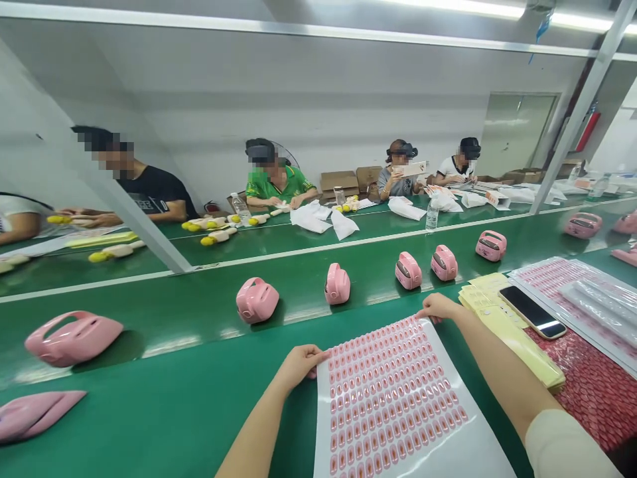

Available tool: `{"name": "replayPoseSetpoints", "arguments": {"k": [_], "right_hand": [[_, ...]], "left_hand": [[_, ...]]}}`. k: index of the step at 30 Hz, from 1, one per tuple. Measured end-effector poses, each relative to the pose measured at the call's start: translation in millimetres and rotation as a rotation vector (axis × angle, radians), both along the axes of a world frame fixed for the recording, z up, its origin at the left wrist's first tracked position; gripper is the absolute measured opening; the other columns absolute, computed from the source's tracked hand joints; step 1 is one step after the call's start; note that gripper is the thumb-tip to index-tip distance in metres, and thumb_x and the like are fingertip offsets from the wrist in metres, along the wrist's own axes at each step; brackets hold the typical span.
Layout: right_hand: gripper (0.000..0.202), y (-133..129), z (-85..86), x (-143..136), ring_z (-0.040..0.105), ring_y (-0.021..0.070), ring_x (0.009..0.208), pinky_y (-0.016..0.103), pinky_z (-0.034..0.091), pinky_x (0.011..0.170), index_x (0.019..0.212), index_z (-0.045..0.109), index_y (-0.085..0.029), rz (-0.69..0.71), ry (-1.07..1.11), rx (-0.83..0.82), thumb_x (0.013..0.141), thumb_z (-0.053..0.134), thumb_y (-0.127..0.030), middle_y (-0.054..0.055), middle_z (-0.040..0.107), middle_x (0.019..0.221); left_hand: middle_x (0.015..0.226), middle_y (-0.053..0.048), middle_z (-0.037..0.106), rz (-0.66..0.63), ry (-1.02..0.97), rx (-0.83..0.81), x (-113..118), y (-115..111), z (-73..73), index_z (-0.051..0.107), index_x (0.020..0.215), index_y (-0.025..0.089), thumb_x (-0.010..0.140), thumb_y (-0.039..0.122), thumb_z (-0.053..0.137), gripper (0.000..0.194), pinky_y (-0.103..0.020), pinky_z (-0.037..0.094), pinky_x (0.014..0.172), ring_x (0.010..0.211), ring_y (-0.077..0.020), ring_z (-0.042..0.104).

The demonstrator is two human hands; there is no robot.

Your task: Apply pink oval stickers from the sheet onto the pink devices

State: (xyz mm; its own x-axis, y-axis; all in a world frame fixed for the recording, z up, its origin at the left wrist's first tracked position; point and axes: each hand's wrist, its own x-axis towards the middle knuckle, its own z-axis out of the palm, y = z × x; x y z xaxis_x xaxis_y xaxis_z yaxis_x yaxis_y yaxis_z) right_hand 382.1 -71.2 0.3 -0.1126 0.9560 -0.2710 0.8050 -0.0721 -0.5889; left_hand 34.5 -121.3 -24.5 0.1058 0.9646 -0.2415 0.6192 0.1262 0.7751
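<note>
Between the left hand [300, 366] and the right hand [438, 307], one sticker sheet [393, 398] is held, one corner pinched in each; one phone [532, 311] is seen right of the right hand.

One held sheet [393, 398], one phone [532, 311], five co-workers [281, 182] appear.

Pink, pink and more pink on the sticker sheet [398, 398], neat rows of ovals with orange-red centres, all set on glossy white! The surface [164, 408] answered in deep green, and the handled plastic housings [257, 300] were pink again! Over to the paper stack [530, 355], pale yellow, then the phone [532, 311] with its black screen, and bubble wrap [597, 392] in bold, dimpled red! Across the way, one shirt [293, 184] blazed bright green.
</note>
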Motion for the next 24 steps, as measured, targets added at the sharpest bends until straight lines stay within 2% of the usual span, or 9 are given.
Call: {"name": "replayPoseSetpoints", "arguments": {"k": [3,6,8,11,13,15,20,22,24], "right_hand": [[0.024,26.8,13.2,-0.1,0.056,0.0172,0.066,0.025,0.038,0.059,0.071,0.054,-0.017,-0.230,-0.030,0.207,0.078,0.045,-0.038,0.006,0.062,0.070],[0.023,53.6,23.5,-4.5,0.054,0.0192,0.087,0.026,0.037,0.068,0.091,0.052,-0.015,-0.394,-0.010,0.349,0.079,0.044,-0.033,0.011,0.057,0.098],[0.023,65.7,23.9,-10.4,0.053,0.0209,0.090,0.026,0.037,0.069,0.090,0.053,-0.014,-0.457,0.026,0.379,0.072,0.052,-0.029,0.013,0.054,0.101],[0.012,71.8,19.1,-20.4,0.053,0.0210,0.085,0.026,0.036,0.067,0.074,0.054,-0.014,-0.533,0.113,0.400,0.066,0.055,-0.022,0.011,0.053,0.092],[0.004,68.9,18.0,-26.4,0.052,0.0194,0.081,0.025,0.035,0.065,0.066,0.051,-0.016,-0.569,0.196,0.429,0.065,0.053,-0.019,0.008,0.053,0.084],[0.007,61.5,21.6,-31.8,0.050,0.0171,0.076,0.024,0.034,0.061,0.060,0.046,-0.017,-0.573,0.302,0.457,0.065,0.051,-0.019,0.004,0.051,0.075],[0.017,20.5,40.7,-51.0,0.038,0.0089,0.046,0.020,0.028,0.043,0.057,0.039,-0.020,-0.447,0.641,0.376,0.066,0.049,-0.028,-0.006,0.038,0.049],[0.019,-7.7,43.3,-64.5,0.031,0.0068,0.037,0.019,0.024,0.037,0.060,0.042,-0.019,-0.372,0.767,0.270,0.069,0.047,-0.035,-0.008,0.034,0.043],[0.024,-40.3,39.9,-81.8,0.027,0.0048,0.033,0.017,0.022,0.034,0.062,0.046,-0.018,-0.280,0.884,0.152,0.071,0.046,-0.040,-0.009,0.035,0.041]], "left_hand": [[0.040,0.006,0.040,0.092,0.082,0.070,2.7,3.2,-5.2,0.036,0.045,0.022,0.049,0.062,0.056,0.045,-0.026,0.035,0.046,0.041,-0.0137,0.044],[0.046,0.003,0.046,0.169,0.176,0.154,5.4,2.7,-2.8,0.044,0.051,0.022,0.051,0.052,0.060,0.035,-0.030,0.036,0.052,0.050,-0.0202,0.051],[0.062,-0.002,0.055,0.211,0.221,0.210,8.9,-1.9,0.5,0.053,0.068,0.021,0.055,0.049,0.058,0.031,-0.034,0.039,0.059,0.066,-0.0265,0.056],[0.095,-0.011,0.057,0.247,0.221,0.319,17.6,-17.8,5.0,0.054,0.094,0.019,0.061,0.048,0.054,0.044,-0.040,0.039,0.074,0.093,-0.0316,0.052],[0.104,-0.013,0.055,0.241,0.096,0.417,24.9,-33.6,8.0,0.055,0.098,0.018,0.062,0.048,0.055,0.047,-0.042,0.037,0.083,0.101,-0.0320,0.049],[0.105,-0.011,0.056,0.198,-0.122,0.405,33.1,-50.1,11.9,0.056,0.099,0.020,0.062,0.048,0.059,0.047,-0.041,0.038,0.085,0.101,-0.0302,0.050],[0.107,-0.012,0.060,-0.026,-0.779,0.098,58.6,-71.0,22.6,0.062,0.097,0.020,0.064,0.050,0.062,0.045,-0.041,0.040,0.089,0.104,-0.0300,0.051],[0.118,-0.010,0.055,-0.103,-0.962,-0.003,68.8,-71.1,21.8,0.060,0.104,0.022,0.064,0.051,0.062,0.049,-0.042,0.035,0.095,0.113,-0.0303,0.045],[0.125,-0.006,0.051,-0.110,-1.116,-0.037,74.1,-71.7,14.9,0.054,0.114,0.026,0.062,0.053,0.063,0.059,-0.043,0.032,0.099,0.119,-0.0304,0.039]]}}
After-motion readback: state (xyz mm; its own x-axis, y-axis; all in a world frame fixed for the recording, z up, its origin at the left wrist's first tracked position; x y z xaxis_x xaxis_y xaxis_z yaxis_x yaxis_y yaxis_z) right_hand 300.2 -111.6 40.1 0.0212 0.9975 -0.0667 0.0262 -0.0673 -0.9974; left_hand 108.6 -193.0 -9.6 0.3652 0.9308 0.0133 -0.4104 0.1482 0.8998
